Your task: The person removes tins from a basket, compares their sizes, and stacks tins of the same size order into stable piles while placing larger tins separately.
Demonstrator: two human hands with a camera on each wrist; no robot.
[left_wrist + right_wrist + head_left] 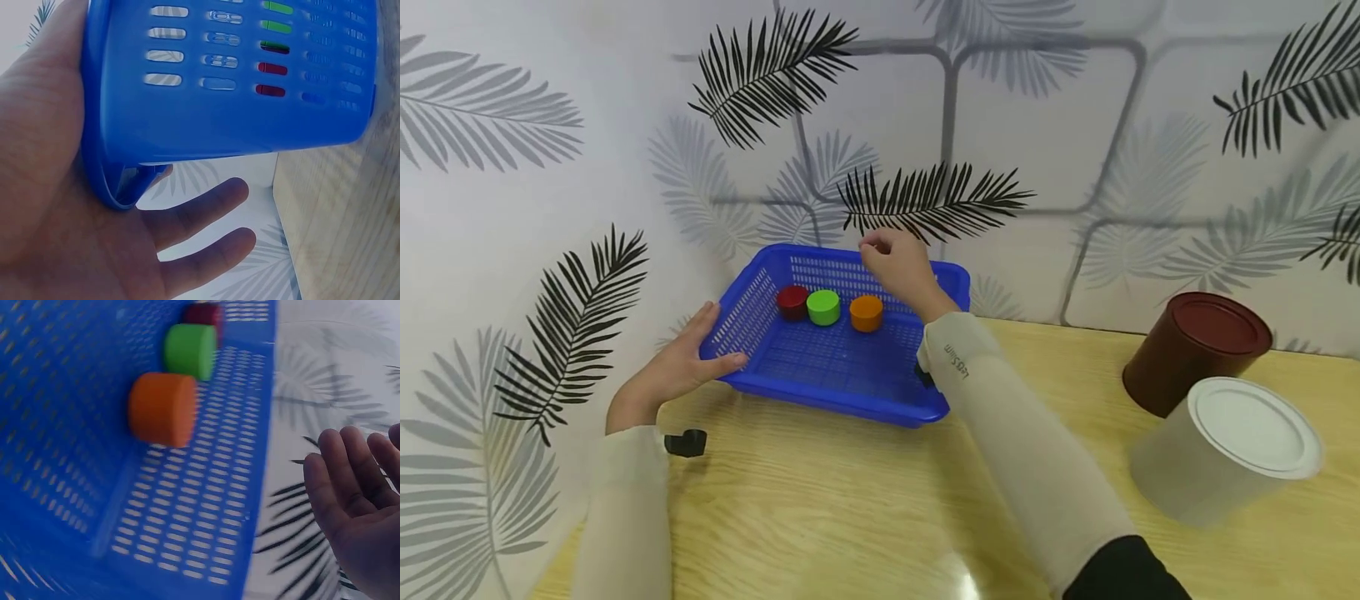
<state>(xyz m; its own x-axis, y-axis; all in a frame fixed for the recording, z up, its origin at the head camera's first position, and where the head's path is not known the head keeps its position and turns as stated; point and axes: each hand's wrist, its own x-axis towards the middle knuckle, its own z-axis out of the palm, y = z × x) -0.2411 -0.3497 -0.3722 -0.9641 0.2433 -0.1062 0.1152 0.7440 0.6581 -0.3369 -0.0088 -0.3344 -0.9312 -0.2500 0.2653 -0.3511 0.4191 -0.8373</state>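
Basket point(842, 362) is set on wood-grained table point(820, 508), backed by leaf-patterned wall point(1022, 133). It is touched by spread left hand point(672, 367); loosely curled right hand point(901, 262) is held above.

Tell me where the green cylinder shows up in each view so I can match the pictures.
Head: left of centre, the green cylinder sits in the basket between the red cylinder and orange cylinder.
Left wrist: top, right of centre, only as green through the basket's slots.
Right wrist: near the top, just left of centre, again between red and orange.
Shared landmark: the blue basket.
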